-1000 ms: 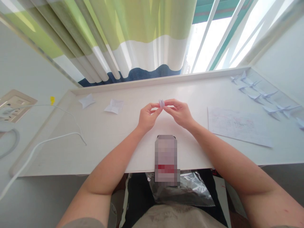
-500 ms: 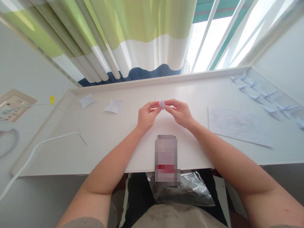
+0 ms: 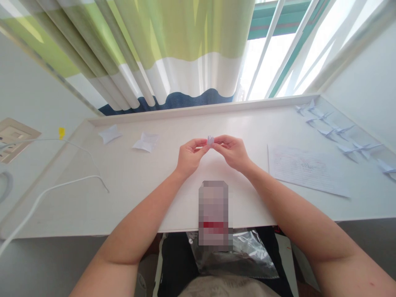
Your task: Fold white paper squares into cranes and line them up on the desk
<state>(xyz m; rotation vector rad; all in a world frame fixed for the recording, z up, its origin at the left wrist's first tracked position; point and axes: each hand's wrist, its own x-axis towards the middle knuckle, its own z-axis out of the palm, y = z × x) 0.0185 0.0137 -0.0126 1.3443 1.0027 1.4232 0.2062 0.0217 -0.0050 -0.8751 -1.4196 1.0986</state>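
Note:
Above the middle of the white desk (image 3: 179, 206), a small piece of folded white paper (image 3: 210, 140) is pinched between both hands. My left hand (image 3: 189, 156) grips its left side with thumb and fingertips. From the right, my right hand (image 3: 232, 152) pinches the other side. The fingertips partly cover the paper, so its full shape is hidden. To the left of my hands lie two creased white paper pieces, one nearer (image 3: 146, 142) and one farther off (image 3: 110, 134).
Several folded paper shapes (image 3: 359, 149) line the desk's right side, beside a written sheet (image 3: 305, 169). A pixelated object (image 3: 213, 210) stands at the front edge, near a clear plastic bag (image 3: 247, 255). A white cable (image 3: 62, 184) crosses the left; a curtain (image 3: 185, 41) hangs behind.
The view has shifted slightly, so the desk appears lower. Both hands stay together on the folded paper, which shows a slightly different angle between the fingertips.

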